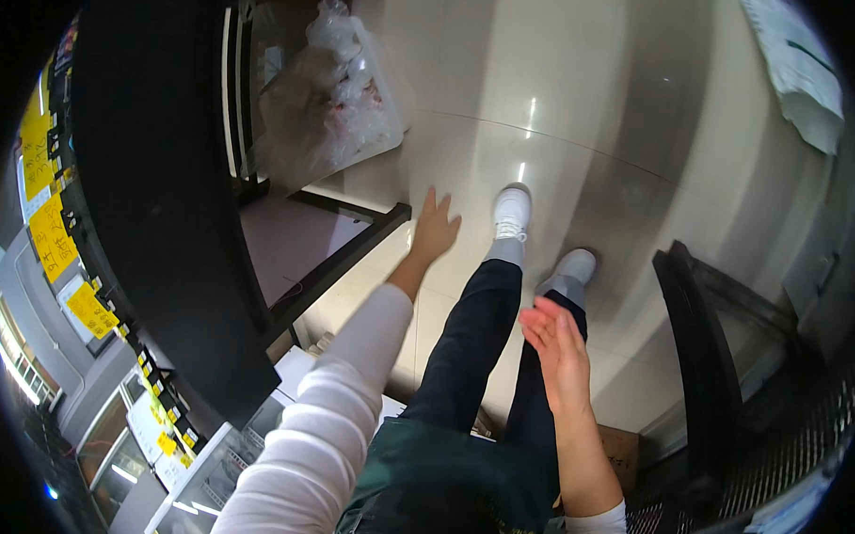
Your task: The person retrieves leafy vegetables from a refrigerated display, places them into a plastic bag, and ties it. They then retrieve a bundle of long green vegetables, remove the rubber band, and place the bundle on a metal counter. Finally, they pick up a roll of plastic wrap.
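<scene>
My left hand reaches out over the tiled floor with its fingers apart and nothing in it, beside the corner of a black metal frame. Lower and to the right, my right hand is raised in front of my dark trousers, palm partly turned up and empty. Below the hands are my white shoes on the glossy floor. Beyond my left hand, a translucent plastic bin holds crumpled clear plastic bags.
A long black counter or shelf with yellow handwritten tags runs along the left. At right stand a black frame and a wire rack. A white plastic sack lies upper right; a cardboard box sits behind my right arm.
</scene>
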The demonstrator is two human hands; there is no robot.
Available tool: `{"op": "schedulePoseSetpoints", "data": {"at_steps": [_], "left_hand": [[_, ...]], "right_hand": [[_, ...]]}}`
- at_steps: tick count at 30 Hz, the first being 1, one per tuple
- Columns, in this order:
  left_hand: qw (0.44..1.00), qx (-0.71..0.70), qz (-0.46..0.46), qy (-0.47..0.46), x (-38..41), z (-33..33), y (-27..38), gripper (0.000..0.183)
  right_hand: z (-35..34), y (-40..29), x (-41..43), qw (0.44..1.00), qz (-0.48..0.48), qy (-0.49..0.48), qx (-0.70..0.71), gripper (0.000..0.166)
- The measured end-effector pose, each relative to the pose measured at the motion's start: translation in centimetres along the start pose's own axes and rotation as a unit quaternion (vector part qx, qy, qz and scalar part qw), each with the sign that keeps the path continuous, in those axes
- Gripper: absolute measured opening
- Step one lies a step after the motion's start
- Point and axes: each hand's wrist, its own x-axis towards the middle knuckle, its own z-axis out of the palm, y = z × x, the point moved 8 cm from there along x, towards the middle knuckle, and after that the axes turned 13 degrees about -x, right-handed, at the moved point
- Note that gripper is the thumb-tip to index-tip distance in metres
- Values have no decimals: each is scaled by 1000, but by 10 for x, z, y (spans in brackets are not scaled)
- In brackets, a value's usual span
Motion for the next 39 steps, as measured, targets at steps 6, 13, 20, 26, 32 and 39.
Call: {"op": "schedulePoseSetpoints", "data": {"at_steps": [6,13,20,26,32,39], "left_hand": [[995,19,-21,95,142,-83,-147,47],[976,-181,-89,80,216,-71,-154,45],[992,-125,-5,22,117,98,-121,58],[983,-162,-49,-76,22,118,-8,40],[958,-278,61,28,5,24,25,27],[937,-243,-35,248,32,-62,-59,28]], "right_hand": [[-3,107,53,990,123,-17,-68,42],[-11,125,85,981,149,22,-123,43],[-11,126,82,969,162,29,-183,38],[-18,95,63,948,124,66,-286,30],[-35,65,64,931,94,109,-335,28],[40,-61,158,695,-248,179,-651,69]]}}
